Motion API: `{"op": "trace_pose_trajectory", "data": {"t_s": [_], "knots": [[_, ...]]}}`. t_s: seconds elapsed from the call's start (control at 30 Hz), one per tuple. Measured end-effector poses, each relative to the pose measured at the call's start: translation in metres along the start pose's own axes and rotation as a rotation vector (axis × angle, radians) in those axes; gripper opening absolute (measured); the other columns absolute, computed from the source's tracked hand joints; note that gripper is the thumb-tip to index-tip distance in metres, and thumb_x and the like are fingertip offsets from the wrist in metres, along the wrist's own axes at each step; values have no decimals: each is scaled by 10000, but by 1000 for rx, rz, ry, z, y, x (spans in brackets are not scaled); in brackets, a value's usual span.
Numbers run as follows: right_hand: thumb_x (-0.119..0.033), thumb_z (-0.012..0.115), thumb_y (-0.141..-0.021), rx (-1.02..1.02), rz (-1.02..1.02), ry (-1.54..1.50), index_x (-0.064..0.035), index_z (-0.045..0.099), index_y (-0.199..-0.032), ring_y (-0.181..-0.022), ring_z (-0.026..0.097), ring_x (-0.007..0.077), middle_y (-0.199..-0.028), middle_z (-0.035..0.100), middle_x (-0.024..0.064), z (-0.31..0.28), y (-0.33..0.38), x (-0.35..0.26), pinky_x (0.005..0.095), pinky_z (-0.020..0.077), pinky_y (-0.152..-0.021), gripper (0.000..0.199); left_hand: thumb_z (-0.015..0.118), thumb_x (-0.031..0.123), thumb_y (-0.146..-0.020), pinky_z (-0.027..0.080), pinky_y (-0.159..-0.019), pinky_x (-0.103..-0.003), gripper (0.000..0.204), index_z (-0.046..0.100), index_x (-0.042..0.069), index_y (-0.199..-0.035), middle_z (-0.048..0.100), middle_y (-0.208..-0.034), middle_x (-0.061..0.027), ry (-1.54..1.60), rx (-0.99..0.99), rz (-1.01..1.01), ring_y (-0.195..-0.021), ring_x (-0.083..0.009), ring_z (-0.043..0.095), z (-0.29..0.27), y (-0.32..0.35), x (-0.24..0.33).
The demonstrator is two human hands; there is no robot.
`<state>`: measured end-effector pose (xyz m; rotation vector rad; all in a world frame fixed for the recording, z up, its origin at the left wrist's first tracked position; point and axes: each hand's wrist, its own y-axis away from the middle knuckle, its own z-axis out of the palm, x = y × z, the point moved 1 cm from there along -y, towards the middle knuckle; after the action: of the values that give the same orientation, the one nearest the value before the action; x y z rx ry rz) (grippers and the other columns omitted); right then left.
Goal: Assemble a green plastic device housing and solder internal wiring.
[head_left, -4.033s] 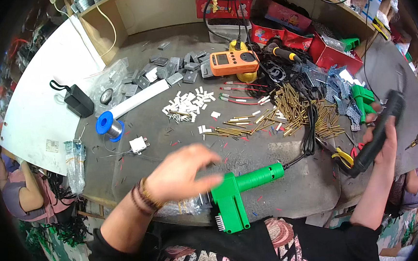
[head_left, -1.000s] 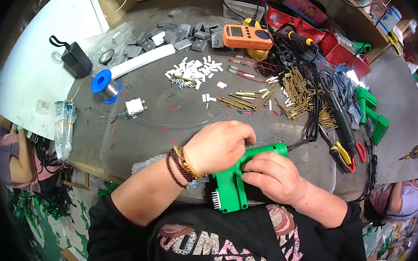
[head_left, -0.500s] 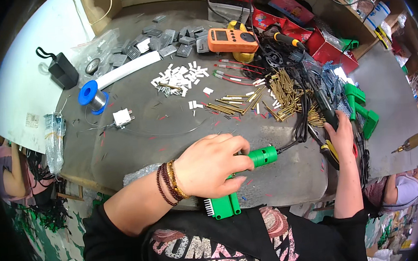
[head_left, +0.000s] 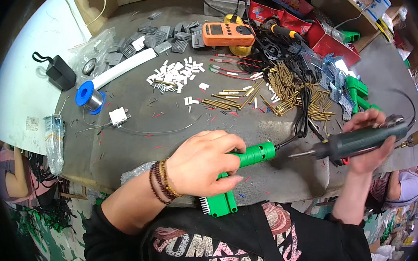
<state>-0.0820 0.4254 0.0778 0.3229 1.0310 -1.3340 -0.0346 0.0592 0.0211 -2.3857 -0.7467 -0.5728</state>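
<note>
Left hand (head_left: 204,161) clamped on green plastic housing (head_left: 258,155) | right hand (head_left: 366,162) wrapped round dark electric screwdriver (head_left: 360,142) | I'd brace the housing, keep the bit (head_left: 302,153) square

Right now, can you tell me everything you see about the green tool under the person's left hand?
The green tool is bright green and looks like plastic. Its round handle has small dark holes near the end and points right, tilting slightly away from the person. A black cable comes out there. At the other end is a blocky part with a row of white teeth. It's at the table's near edge; the left hand curls over its middle, hiding that part.
</note>
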Motion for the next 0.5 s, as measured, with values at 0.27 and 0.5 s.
{"op": "trace_pose_trajectory", "data": {"t_s": [0.27, 0.5], "knots": [[-244, 782, -834, 205, 152, -448, -183, 614, -1130, -1279, 530, 211, -1258, 616, -2, 22, 27, 101, 648, 305, -1119, 346, 851, 428, -644, 444, -959, -447, 890, 515, 16, -1358, 561, -1252, -195, 36, -94, -307, -1113, -365, 551, -34, 46, 10], [-214, 771, -831, 266, 183, -491, -187, 625, -1104, -1291, 526, 220, -1257, 629, -1, 29, 29, 120, 653, 303, -1119, 311, 839, 185, -579, 504, -857, -408, 791, 565, 21, -1303, 622, -1142, -141, -55, -10, -335, -1009, -326, 604, -21, 57, 7]]}}
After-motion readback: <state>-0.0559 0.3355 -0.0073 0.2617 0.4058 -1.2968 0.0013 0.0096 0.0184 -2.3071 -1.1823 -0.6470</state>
